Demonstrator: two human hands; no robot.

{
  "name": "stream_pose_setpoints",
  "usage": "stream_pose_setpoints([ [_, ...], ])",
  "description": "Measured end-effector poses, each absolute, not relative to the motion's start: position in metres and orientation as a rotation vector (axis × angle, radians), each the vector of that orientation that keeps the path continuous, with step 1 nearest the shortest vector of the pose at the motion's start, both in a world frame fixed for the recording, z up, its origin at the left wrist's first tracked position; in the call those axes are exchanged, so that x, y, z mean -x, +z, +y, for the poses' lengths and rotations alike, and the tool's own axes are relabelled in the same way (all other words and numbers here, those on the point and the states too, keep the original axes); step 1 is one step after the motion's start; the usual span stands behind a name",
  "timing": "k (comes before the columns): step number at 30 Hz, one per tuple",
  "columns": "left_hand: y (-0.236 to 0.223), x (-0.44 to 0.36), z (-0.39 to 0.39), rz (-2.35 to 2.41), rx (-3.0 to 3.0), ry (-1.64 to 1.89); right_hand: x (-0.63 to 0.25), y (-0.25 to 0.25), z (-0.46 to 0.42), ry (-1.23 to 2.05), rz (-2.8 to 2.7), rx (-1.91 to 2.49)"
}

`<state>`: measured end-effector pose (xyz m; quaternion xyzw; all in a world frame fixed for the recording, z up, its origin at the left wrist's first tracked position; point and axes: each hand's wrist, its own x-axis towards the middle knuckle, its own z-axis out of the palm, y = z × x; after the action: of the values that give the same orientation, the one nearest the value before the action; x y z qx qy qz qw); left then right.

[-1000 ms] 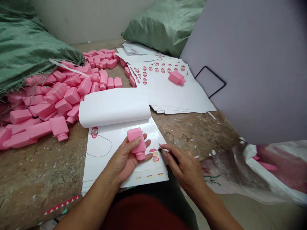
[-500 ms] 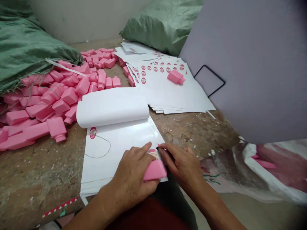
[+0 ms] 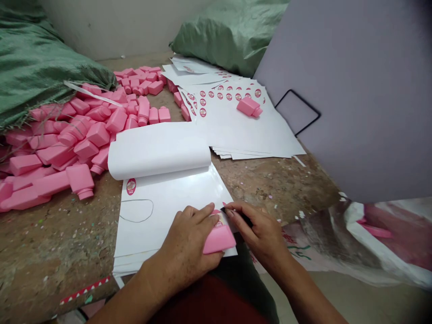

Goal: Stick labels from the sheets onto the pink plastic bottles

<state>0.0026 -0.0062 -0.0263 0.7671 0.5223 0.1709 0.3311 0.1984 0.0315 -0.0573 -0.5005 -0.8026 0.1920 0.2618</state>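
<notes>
Gripping a pink bottle (image 3: 219,240) in the left hand (image 3: 185,245), palm down, over the near right corner of the white sheets (image 3: 135,238), and pinching a dark slim object (image 3: 223,209) in the right hand (image 3: 265,229), near the left but apart from it. Hard to tell from here whether bearing on the paper or just above it. Likeliest trouble at that corner — jutting past the near edge of the tabletop (image 3: 280,193), with little firm support below, so apt to sag or crease under a push from the bottle. With a smooth bottle and glossy paper, could skid sideways and rub or smear the printed label (image 3: 219,219) between the hands. Could also nick the left fingertips or scratch the print with the dark tip, if sharp, because of such close quarters; too small to judge. Might spring back over the work too, in the case of the curled sheet (image 3: 158,155) toward the far side, for want of any visible weight on top. Less pressing: a slide from the bottle heap (image 3: 84,135) by the left side of the curl, if bumped — loosely piled, with several tilted.
</notes>
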Motion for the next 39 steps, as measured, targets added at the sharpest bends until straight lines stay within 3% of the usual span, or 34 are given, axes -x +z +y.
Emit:
stream_pose_setpoints([
  [31,-0.0207,-0.0034,-0.0062,1.366,-1.924,0.37,-0.1917,-0.0577,0.027,0.222,-2.291,1.354],
  [39,-0.0228,-0.0044,-0.0072,1.373,-1.942,0.391,-0.1959,-0.0579,0.0332,0.486,-2.22,1.339],
])
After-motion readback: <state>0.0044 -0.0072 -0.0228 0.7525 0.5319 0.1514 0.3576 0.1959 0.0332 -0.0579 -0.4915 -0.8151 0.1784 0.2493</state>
